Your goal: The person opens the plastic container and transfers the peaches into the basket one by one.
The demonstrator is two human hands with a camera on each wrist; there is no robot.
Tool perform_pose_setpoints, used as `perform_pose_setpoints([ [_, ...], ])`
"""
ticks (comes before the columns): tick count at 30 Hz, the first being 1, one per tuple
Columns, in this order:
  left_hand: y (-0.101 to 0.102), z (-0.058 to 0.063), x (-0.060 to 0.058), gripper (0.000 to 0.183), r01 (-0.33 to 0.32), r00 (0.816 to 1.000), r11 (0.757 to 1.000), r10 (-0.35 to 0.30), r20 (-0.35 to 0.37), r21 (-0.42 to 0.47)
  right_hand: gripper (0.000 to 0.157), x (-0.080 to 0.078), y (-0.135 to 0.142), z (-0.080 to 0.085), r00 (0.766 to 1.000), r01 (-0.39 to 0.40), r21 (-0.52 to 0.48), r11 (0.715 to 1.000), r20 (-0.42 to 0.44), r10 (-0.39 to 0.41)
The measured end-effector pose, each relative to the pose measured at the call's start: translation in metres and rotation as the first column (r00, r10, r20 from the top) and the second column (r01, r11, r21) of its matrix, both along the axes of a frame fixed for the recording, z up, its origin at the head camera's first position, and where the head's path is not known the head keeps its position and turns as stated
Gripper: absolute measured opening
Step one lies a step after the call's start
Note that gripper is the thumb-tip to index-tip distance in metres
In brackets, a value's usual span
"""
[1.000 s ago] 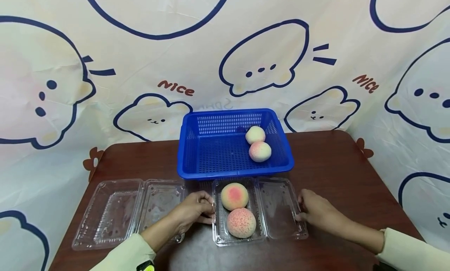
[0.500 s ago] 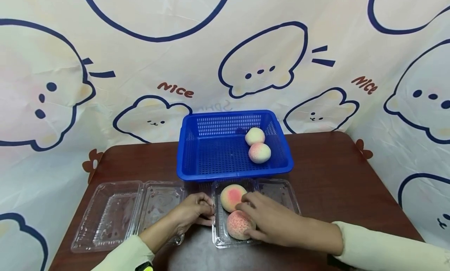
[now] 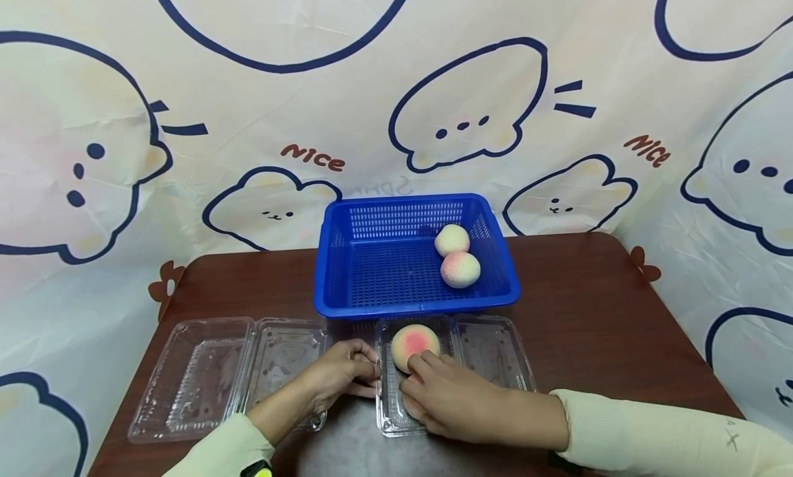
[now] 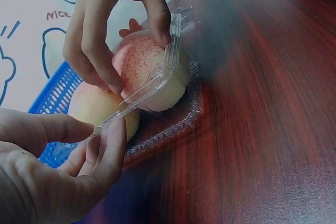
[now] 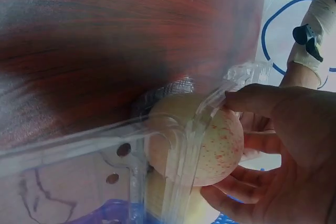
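Note:
A clear plastic clamshell box [image 3: 390, 427] lies unfolded on the table, with two peaches in its left half. My left hand [image 3: 347, 375] pinches the box's left rim between thumb and fingers, also plain in the left wrist view. My right hand [image 3: 455, 398] reaches over the box and grips the red-speckled peach [image 4: 140, 64], which the hand covers in the head view. In the right wrist view the thumb is right at the box rim and the fingers curl over that peach. Behind it sits a yellow peach [image 3: 405, 343] with a pink patch.
A blue basket [image 3: 365, 306] at the back holds two pale peaches [image 3: 460, 269] on its right side. Another unfolded clear clamshell box [image 3: 145, 422] lies on the left. A printed cloth [image 3: 365, 105] hangs behind the brown table [image 3: 576, 291].
My right hand has left the right edge of the box's lid half, moved left, and taken hold of the speckled peach. My left hand has stayed at the left rim.

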State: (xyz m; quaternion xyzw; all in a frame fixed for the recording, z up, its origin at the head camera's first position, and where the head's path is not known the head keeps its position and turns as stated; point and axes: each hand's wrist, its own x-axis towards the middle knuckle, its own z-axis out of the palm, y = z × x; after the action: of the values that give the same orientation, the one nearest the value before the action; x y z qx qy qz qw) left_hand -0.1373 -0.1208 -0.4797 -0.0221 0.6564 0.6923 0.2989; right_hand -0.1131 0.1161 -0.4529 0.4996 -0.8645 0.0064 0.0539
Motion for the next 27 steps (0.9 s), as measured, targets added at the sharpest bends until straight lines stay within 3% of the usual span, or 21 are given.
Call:
perform_pose_setpoints([
  [5, 0.0, -0.001, 0.0, 0.023, 0.0, 1.0, 1.0, 0.0, -0.001, 0.004, 0.019, -0.001, 0.005, 0.007, 0.997, -0.031, 0.042, 0.999, 0.076, 0.028],
  [10, 0.0, 0.0, -0.001, 0.023, 0.003, 1.0, 1.0, -0.003, 0.003, 0.001, 0.028, -0.007, 0.01, 0.014, 0.986, -0.139, 0.111, 0.984, 0.109, 0.127],
  [13, 0.0, 0.001, 0.0, 0.023, 0.006, 1.0, 1.0, -0.006, 0.005, 0.0, 0.044, -0.011, 0.012, 0.016, 0.978, -0.206, 0.163, 0.965, 0.071, 0.196],
  [15, 0.0, 0.001, 0.0, 0.023, 0.007, 1.0, 1.0, -0.007, 0.007, -0.001, 0.046, -0.012, 0.012, 0.015, 0.97, -0.241, 0.194, 0.951, 0.02, 0.242],
  [21, -0.001, 0.001, 0.0, 0.024, -0.001, 1.0, 1.0, 0.001, 0.012, 0.0, 0.039, -0.016, 0.012, 0.01, 0.929, -0.31, 0.258, 0.915, -0.121, 0.349],
  [24, 0.0, 0.0, -0.001, 0.024, -0.004, 1.0, 1.0, 0.004, 0.009, -0.004, 0.047, -0.018, 0.012, 0.013, 0.918, -0.331, 0.284, 0.9, -0.126, 0.377],
  [27, 0.001, -0.001, -0.001, 0.023, -0.004, 1.0, 1.0, 0.004, 0.006, -0.01, 0.057, -0.021, 0.012, 0.019, 0.924, -0.342, 0.285, 0.896, -0.075, 0.376],
])
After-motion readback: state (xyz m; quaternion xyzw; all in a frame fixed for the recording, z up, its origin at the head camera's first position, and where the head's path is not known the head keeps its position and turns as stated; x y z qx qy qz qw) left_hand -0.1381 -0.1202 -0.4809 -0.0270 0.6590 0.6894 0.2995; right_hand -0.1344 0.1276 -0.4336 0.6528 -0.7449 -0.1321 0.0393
